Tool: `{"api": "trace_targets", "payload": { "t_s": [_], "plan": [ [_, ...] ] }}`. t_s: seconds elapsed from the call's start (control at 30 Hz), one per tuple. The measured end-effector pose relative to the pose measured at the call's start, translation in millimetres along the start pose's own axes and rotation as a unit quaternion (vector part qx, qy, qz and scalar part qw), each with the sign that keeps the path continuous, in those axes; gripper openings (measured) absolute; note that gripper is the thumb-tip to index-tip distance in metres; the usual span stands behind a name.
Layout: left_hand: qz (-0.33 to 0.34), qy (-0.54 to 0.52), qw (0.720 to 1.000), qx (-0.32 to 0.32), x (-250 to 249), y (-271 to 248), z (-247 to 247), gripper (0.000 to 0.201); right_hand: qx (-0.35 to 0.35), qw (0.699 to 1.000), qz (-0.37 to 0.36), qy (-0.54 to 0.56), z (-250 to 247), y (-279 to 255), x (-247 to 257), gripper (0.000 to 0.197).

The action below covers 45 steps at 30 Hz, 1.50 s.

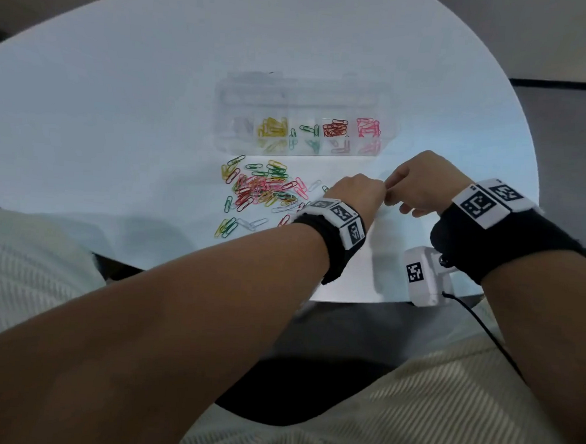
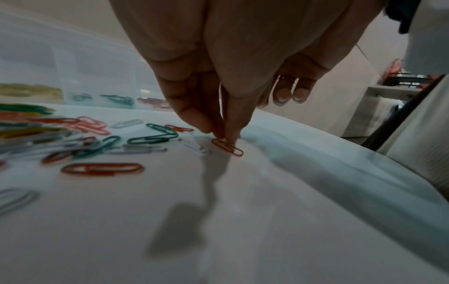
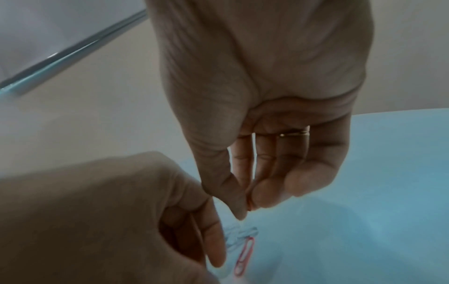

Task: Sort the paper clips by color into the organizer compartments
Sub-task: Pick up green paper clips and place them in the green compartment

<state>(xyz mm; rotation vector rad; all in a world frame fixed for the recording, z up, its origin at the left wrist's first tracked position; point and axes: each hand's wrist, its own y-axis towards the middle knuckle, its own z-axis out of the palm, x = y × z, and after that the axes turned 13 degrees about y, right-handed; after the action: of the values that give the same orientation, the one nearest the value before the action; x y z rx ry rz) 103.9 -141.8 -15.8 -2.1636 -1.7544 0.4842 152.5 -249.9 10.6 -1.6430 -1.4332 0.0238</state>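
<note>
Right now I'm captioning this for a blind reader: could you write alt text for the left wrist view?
The left hand presses its fingertips on one end of a red paper clip lying on the white table. To the left lies a loose scatter of clips in red, green, pink, yellow and white, with a clear organizer behind it.

organizer [image 1: 304, 119] behind loose clips [image 1: 262, 189] on table [image 1: 120, 108] | both hands right of clips

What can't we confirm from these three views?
- Head view: the left hand and right hand hide whatever lies under them.
- Right wrist view: right hand's grip blurred; unclear whether it pinches anything.
- Head view: the organizer leftmost compartment's pale contents are too faint to tell.
- Left wrist view: red clip touched, lift unconfirmed.
</note>
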Motion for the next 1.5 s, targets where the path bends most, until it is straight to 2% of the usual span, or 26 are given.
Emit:
{"api": "trace_targets", "payload": {
  "t_s": [0.17, 0.27, 0.43, 0.57, 0.67, 0.77, 0.97, 1.03, 1.1, 1.2, 1.33, 1.4, 1.5],
  "plan": [
    [-0.043, -0.055, 0.996, -0.057, 9, 3, 14, 0.015, -0.027, 0.999, 0.002, 0.028, -12, 0, -1, 0.009],
    [-0.054, -0.09, 0.992, -0.066, 8, 6, 16, 0.027, -0.052, 0.997, 0.01, 0.054, -15, 2, 2, 0.013],
    [0.027, -0.027, 0.997, -0.062, -5, 16, 14, 0.026, -0.066, 0.994, -0.001, 0.092, -16, 4, 4, 0.02],
    [0.049, 0.035, 0.997, -0.039, -13, 13, 11, 0.027, -0.053, 0.985, -0.007, 0.162, -16, 1, 4, 0.014],
    [0.069, 0.072, 0.994, -0.033, -16, 8, 8, 0.026, -0.049, 0.974, -0.042, 0.217, -12, -1, 8, 0.01],
    [0.084, 0.093, 0.992, -0.033, -14, 1, 9, 0.026, -0.027, 0.959, -0.071, 0.272, -2, -2, 15, 0.015],
    [0.101, 0.082, 0.991, -0.038, -6, -5, 14, 0.024, -0.005, 0.975, -0.101, 0.197, 21, 3, 22, 0.043],
    [0.098, 0.036, 0.993, -0.055, 2, -11, 12, 0.023, -0.013, 0.978, -0.094, 0.184, 22, 4, 23, 0.041],
    [0.059, -0.031, 0.995, -0.071, 18, -21, 9, 0.026, -0.032, 0.98, -0.111, 0.165, 25, 6, 23, 0.033],
    [-0.049, -0.132, 0.988, -0.067, 54, -33, 10, 0.026, -0.037, 0.984, -0.163, 0.056, 38, 8, 27, 0.015],
    [-0.204, -0.242, 0.947, -0.059, 103, -48, 14, 0.027, -0.011, 0.981, -0.189, -0.039, 72, 10, 43, 0.011],
    [-0.228, -0.267, 0.933, -0.073, 112, -48, 15, 0.027, -0.022, 0.98, -0.19, -0.046, 86, 10, 52, 0.013],
    [-0.227, -0.264, 0.934, -0.077, 114, -45, 15, 0.009, -0.033, 0.985, -0.158, -0.067, 96, 10, 59, 0.018]
  ]
}}
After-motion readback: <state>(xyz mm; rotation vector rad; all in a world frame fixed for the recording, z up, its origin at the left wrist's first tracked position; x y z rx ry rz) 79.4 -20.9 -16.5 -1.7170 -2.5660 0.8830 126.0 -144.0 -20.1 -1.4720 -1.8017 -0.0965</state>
